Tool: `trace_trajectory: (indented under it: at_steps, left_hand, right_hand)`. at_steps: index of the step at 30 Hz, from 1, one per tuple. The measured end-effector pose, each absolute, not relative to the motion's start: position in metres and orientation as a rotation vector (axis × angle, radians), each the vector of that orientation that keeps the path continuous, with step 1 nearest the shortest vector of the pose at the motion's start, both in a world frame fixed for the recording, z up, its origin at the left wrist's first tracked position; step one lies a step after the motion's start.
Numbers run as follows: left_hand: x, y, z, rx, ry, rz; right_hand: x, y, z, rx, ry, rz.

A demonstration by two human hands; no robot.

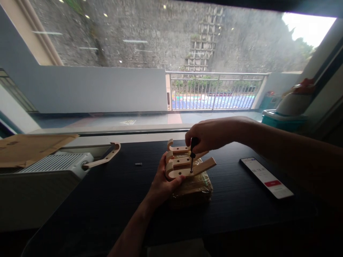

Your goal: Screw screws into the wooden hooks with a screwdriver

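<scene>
My right hand (205,135) is closed around the dark handle of a screwdriver (192,155), held upright. Its tip meets a hole in the nearest curved wooden hook (198,170). Two similar wooden hooks (184,160) lie behind it in a row, each with drilled holes and a curled left end. Under them is a block wrapped in shiny brown tape (191,188). My left hand (166,180) wraps the left side, its thumb pressed on the nearest hook and its fingers partly hidden behind the curled ends.
A loose screw (138,164) lies left on the black table (112,192). Another wooden hook (105,158) rests at the table's left edge, by a radiator (64,162) with cardboard (34,148) on it. A phone (265,177) lies at the right. The window stands behind.
</scene>
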State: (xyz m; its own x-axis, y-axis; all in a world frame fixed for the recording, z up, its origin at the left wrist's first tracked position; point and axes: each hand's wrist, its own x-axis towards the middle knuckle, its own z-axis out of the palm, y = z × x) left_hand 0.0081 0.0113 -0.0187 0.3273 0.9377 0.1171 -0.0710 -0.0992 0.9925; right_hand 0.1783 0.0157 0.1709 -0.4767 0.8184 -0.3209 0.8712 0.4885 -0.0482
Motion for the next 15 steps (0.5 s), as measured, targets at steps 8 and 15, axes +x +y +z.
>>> trace_trajectory:
  at_steps: [8,15]
  left_hand:
    - [0.008,0.009,-0.017,1.398,0.901,1.046]
    - [0.008,0.010,-0.017,1.398,0.861,1.059]
  right_hand:
    - [0.180,0.020,0.166,1.434,2.491,-0.340]
    - [0.184,0.020,0.159,1.486,2.499,-0.248]
